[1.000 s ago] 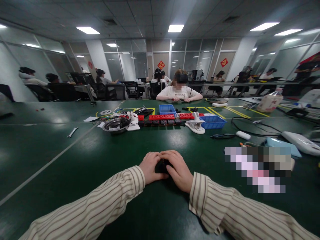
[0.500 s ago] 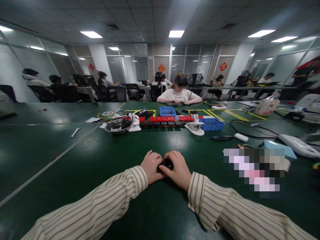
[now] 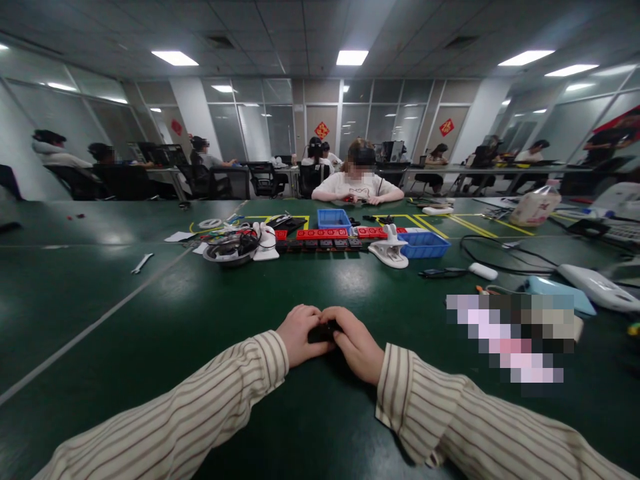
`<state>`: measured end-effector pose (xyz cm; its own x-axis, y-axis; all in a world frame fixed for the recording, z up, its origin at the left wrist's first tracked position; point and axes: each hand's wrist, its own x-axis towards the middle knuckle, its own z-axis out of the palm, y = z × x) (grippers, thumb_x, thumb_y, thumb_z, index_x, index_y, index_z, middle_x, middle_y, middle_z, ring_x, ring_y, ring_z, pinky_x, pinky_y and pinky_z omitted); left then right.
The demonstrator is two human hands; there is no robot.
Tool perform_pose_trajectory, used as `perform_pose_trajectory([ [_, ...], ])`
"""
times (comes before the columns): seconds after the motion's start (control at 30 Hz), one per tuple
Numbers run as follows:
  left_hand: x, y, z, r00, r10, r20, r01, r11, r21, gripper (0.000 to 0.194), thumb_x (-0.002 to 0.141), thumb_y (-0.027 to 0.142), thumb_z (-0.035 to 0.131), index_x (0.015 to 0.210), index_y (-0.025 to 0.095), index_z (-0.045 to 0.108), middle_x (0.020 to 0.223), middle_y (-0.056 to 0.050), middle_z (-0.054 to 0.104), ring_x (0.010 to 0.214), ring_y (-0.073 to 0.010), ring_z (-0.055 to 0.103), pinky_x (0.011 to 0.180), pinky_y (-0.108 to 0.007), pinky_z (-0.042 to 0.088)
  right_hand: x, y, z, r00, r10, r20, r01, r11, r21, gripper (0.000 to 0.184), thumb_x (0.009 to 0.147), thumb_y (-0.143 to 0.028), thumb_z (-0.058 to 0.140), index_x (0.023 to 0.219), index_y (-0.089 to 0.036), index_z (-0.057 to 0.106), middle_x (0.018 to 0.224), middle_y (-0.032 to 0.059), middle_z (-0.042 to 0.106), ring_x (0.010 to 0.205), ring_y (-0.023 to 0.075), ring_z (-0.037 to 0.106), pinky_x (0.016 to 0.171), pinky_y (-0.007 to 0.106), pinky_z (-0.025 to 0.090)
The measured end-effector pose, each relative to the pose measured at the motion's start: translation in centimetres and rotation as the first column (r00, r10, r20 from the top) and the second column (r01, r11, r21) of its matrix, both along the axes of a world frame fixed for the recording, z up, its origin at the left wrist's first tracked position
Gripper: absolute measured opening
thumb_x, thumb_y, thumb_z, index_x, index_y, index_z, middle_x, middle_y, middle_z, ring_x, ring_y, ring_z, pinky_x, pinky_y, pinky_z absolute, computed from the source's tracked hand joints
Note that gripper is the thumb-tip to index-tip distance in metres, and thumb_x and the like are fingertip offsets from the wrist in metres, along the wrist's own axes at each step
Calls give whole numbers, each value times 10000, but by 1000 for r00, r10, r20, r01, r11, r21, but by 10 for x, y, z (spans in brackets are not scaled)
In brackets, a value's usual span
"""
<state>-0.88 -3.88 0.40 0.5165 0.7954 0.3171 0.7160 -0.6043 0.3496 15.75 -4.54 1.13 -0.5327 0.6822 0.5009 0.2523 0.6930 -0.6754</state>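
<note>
My left hand (image 3: 299, 333) and my right hand (image 3: 356, 343) meet on the green table (image 3: 150, 313) right in front of me, both in striped sleeves. Between them sits a small black object (image 3: 323, 331), mostly covered by the curled fingers of both hands. What it is cannot be made out. Both hands are closed around it and rest on the table top.
Further back lie a metal bowl of cables (image 3: 231, 249), rows of red and black blocks (image 3: 325, 239), two blue bins (image 3: 424, 244), a white clamp (image 3: 390, 253) and a wrench (image 3: 141, 264). Cables and white devices (image 3: 597, 287) lie at right. A person (image 3: 358, 180) sits opposite; others work behind.
The fingers of both hands have closed more tightly over the black object, which showed more half a second ago. The hands stay in the same spot.
</note>
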Motion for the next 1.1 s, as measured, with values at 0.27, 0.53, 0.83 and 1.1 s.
perform_pose_trajectory([
  [0.27, 6, -7, 5, 995, 101, -28, -100, 995, 13, 580, 573, 548, 663, 991, 172, 519, 996, -63, 555, 964, -260, 503, 975, -525, 243, -1, 0, 0, 974, -214, 73, 207, 973, 98, 368, 783, -367, 495, 1075, -149, 443, 1032, 96, 513, 957, 222, 474, 848, 387, 385],
  [0.53, 11, -5, 3, 988, 125, -92, -125, 992, 11, 378, 603, 435, 650, 871, 177, 580, 907, -48, 575, 896, -243, 535, 983, -528, 236, -7, -4, 0, 891, -407, 202, 380, 911, 162, 176, 760, -317, 542, 847, -173, 491, 849, 52, 519, 807, 199, 467, 738, 358, 395],
  [0.83, -4, 16, -2, 985, -172, 24, 173, 984, -41, 255, 564, 308, 702, 785, 200, 635, 941, -31, 561, 909, -216, 511, 842, -341, 401, 0, -3, 7, 993, 11, 119, -29, 988, 153, 222, 726, -74, 378, 806, -198, 543, 937, 34, 602, 954, 172, 515, 918, 389, 348],
  [1.1, -1, 10, 2, 996, -78, 46, 81, 994, -66, 809, 461, 509, 749, 1136, 154, 480, 1133, -99, 510, 1041, -273, 464, 955, -440, 323, 3, 0, 5, 996, -30, 82, 16, 986, 165, 257, 824, -236, 406, 1068, -192, 475, 1105, 61, 548, 1091, 192, 451, 1019, 443, 232],
])
